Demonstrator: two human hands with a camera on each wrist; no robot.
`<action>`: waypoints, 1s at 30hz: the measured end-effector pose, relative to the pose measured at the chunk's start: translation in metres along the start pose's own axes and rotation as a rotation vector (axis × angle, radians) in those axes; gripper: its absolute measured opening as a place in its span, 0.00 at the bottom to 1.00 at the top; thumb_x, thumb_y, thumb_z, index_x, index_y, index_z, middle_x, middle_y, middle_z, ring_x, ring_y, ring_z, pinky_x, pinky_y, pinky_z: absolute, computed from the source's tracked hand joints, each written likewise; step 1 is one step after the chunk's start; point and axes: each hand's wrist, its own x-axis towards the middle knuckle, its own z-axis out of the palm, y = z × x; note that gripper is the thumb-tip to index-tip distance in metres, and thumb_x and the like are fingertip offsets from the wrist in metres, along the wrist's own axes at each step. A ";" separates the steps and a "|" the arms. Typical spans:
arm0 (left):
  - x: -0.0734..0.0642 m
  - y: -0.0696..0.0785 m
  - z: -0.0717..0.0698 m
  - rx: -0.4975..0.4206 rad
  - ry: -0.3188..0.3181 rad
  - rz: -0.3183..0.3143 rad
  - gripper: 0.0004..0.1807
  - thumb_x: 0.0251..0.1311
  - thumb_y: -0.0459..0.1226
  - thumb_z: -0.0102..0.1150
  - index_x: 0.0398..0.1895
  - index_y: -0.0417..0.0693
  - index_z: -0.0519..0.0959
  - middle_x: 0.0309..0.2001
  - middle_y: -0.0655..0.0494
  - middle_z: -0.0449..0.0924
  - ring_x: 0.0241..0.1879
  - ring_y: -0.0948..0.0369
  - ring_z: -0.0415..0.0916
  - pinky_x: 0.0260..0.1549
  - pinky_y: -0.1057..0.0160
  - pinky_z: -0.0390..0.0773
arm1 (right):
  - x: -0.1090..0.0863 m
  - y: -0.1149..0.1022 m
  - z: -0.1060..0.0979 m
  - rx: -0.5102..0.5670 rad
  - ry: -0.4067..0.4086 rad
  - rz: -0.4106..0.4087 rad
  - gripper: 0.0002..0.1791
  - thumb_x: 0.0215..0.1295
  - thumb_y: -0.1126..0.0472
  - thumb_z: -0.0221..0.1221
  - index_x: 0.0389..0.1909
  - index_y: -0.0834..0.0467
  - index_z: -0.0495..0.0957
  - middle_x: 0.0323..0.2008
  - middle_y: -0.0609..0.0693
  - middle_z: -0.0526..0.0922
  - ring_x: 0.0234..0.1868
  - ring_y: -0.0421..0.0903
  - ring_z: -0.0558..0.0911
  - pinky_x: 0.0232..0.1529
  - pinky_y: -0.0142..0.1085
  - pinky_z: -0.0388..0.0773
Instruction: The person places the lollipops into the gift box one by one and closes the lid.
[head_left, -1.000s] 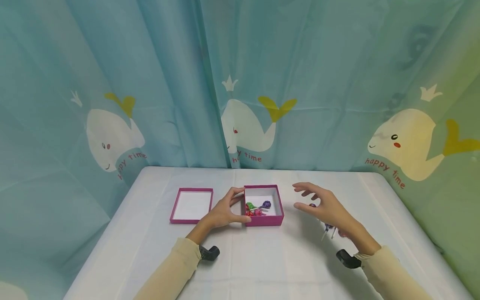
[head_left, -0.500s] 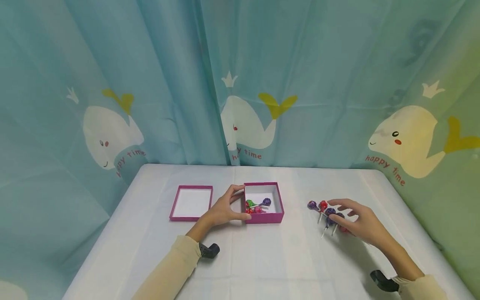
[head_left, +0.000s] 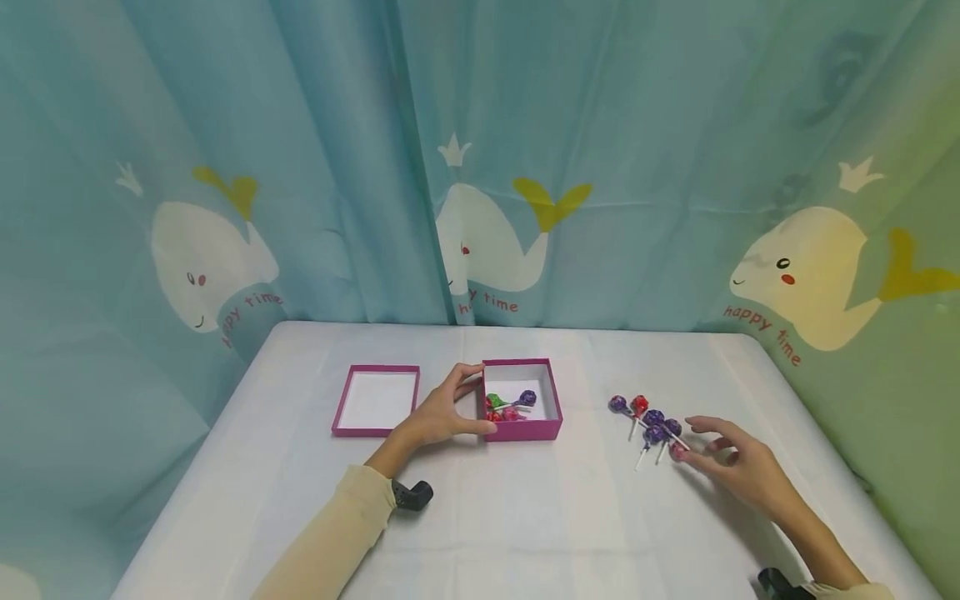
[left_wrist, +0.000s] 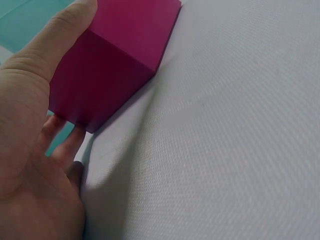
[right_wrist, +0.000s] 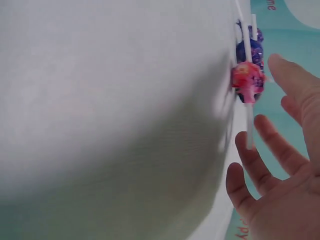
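Observation:
My left hand (head_left: 438, 417) grips the left side of a magenta box (head_left: 522, 431), thumb at its front corner and fingers at the back. Inside the box lie several wrapped lollipops, among them a purple lollipop (head_left: 528, 398) and a green one. On the right of the table is a loose pile of lollipops (head_left: 654, 433) in purple, red and pink wrappers. Over the near right edge of that pile hovers my right hand (head_left: 750, 473), its fingers spread apart and holding nothing. A pink lollipop (right_wrist: 246, 79) sits close to the thumb in the right wrist view.
Left of the box lies its lid (head_left: 375, 400), inner side up with a magenta rim. A white cloth (head_left: 525, 517) covers the table. Behind the table hangs a blue-green curtain (head_left: 645, 167) printed with whales.
My right hand has moved from beside the box, rightward and nearer to me, down to the lollipop pile. My left hand stays on the box. The head view has shifted slightly.

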 end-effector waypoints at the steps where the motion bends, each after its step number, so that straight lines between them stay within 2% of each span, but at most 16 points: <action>1: 0.000 0.000 -0.001 -0.001 0.000 0.002 0.53 0.51 0.43 0.81 0.77 0.47 0.57 0.79 0.50 0.57 0.77 0.51 0.58 0.73 0.46 0.60 | 0.001 0.001 0.002 -0.006 -0.003 0.005 0.30 0.55 0.60 0.77 0.59 0.56 0.80 0.47 0.56 0.87 0.35 0.34 0.81 0.33 0.31 0.79; 7: -0.002 0.002 -0.002 -0.024 -0.007 0.008 0.52 0.53 0.38 0.80 0.77 0.47 0.58 0.79 0.47 0.57 0.78 0.48 0.56 0.74 0.43 0.58 | 0.001 0.004 0.010 -0.045 -0.014 0.011 0.28 0.53 0.63 0.77 0.56 0.55 0.80 0.37 0.50 0.87 0.30 0.32 0.77 0.28 0.31 0.73; 14: -0.016 0.040 -0.001 -0.037 0.002 0.000 0.49 0.55 0.31 0.77 0.75 0.36 0.57 0.78 0.39 0.56 0.77 0.41 0.55 0.73 0.40 0.56 | 0.002 0.005 0.013 -0.047 0.000 -0.018 0.22 0.53 0.65 0.77 0.49 0.55 0.83 0.32 0.44 0.85 0.28 0.32 0.75 0.26 0.31 0.71; 17: -0.016 0.040 -0.001 -0.036 0.003 -0.002 0.49 0.54 0.32 0.77 0.75 0.36 0.57 0.78 0.40 0.56 0.77 0.42 0.55 0.74 0.41 0.56 | 0.002 0.005 0.013 -0.050 0.009 -0.028 0.19 0.52 0.66 0.76 0.45 0.54 0.84 0.32 0.43 0.84 0.28 0.31 0.75 0.27 0.31 0.71; 22: -0.016 0.039 -0.002 -0.030 0.007 -0.002 0.49 0.54 0.32 0.77 0.75 0.37 0.57 0.78 0.41 0.56 0.77 0.42 0.56 0.73 0.41 0.57 | 0.001 0.006 0.013 -0.066 0.002 -0.007 0.17 0.53 0.65 0.76 0.45 0.53 0.85 0.33 0.43 0.85 0.29 0.31 0.74 0.27 0.32 0.71; 30: -0.016 0.037 -0.002 -0.044 -0.002 0.018 0.49 0.53 0.33 0.78 0.74 0.38 0.58 0.78 0.35 0.55 0.76 0.40 0.57 0.72 0.38 0.57 | 0.000 0.006 0.013 -0.055 0.002 0.006 0.17 0.54 0.64 0.76 0.44 0.53 0.85 0.33 0.43 0.85 0.29 0.31 0.75 0.27 0.31 0.71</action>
